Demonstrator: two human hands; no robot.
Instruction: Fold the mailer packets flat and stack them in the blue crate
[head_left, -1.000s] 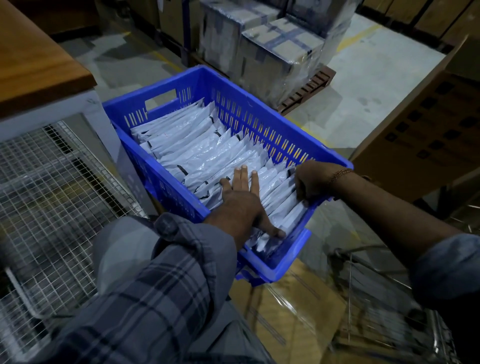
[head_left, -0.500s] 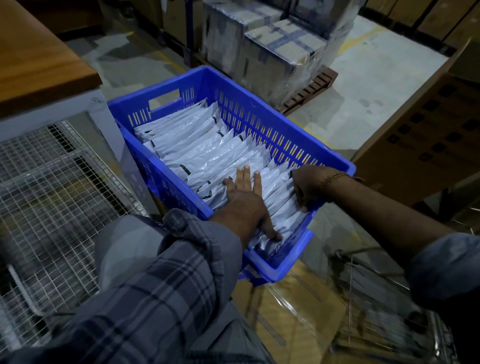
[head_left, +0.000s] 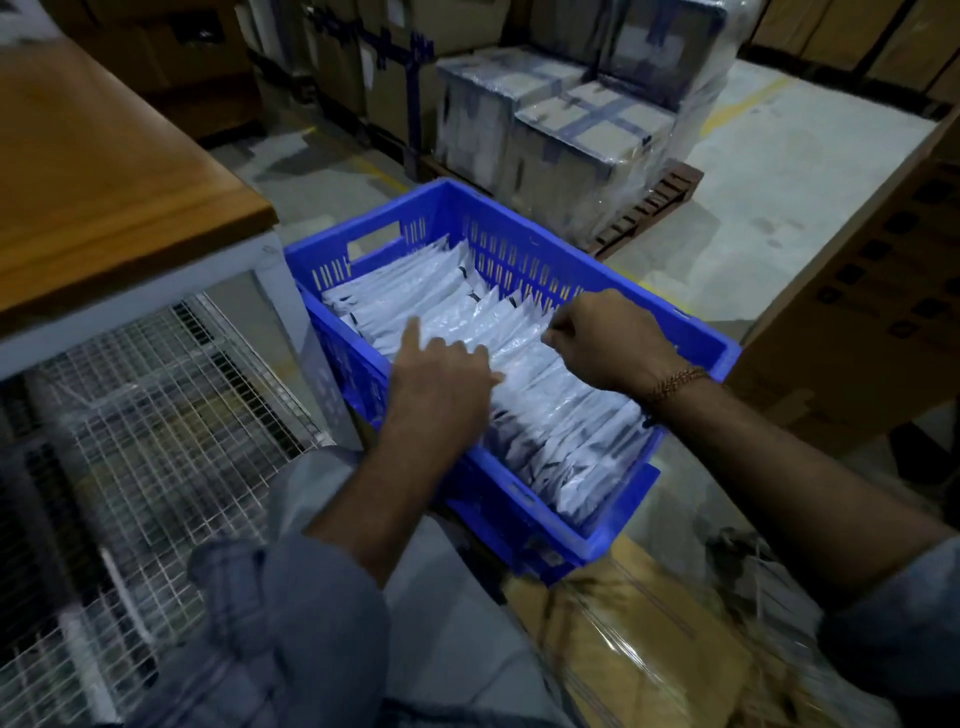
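Crosswise, mailer packets (head_left: 467, 322) across blue crate (head_left: 519, 244).

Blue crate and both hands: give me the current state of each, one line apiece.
blue crate: upright, holding a row of packets.
mailer packets: folded flat, packed on edge along the crate.
left hand: over the packets, index finger extended.
right hand: fingers curled over the packet tops; grip unclear.
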